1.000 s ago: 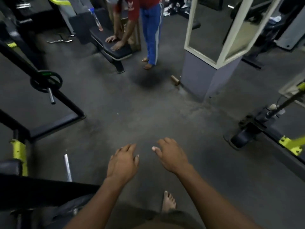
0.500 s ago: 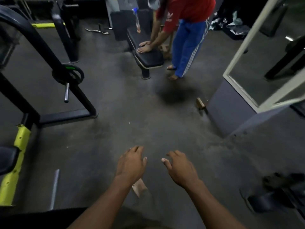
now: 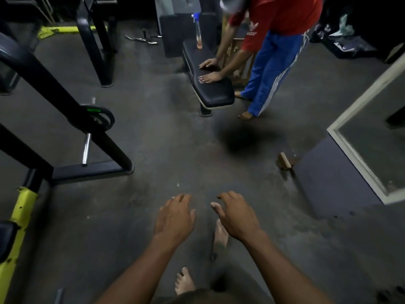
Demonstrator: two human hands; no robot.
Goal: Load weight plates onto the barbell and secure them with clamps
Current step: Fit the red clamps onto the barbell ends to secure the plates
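Observation:
A small black weight plate [image 3: 98,119] with a green mark hangs on a chrome peg [image 3: 86,148] of the black rack [image 3: 43,84] at the left. My left hand [image 3: 175,216] and my right hand [image 3: 236,213] hover side by side over the dark floor, low in the middle of the view. Both hold nothing, with fingers loosely spread and pointing down. The plate is well to the left of and beyond my left hand. A curl bar [image 3: 142,39] lies on the floor at the back. No clamp shows.
A person in a red shirt and blue trousers [image 3: 274,51] leans with both hands on a black bench [image 3: 210,84], a spray bottle [image 3: 198,31] on it. A mirror-fronted pillar [image 3: 361,154] stands at right, a wood block [image 3: 284,161] by its base. Yellow frame [image 3: 15,227] at lower left.
The view has swung left and moved forward: rack, bench and person are nearer and more central, the pillar slid to the right edge. My empty hands kept their pose.

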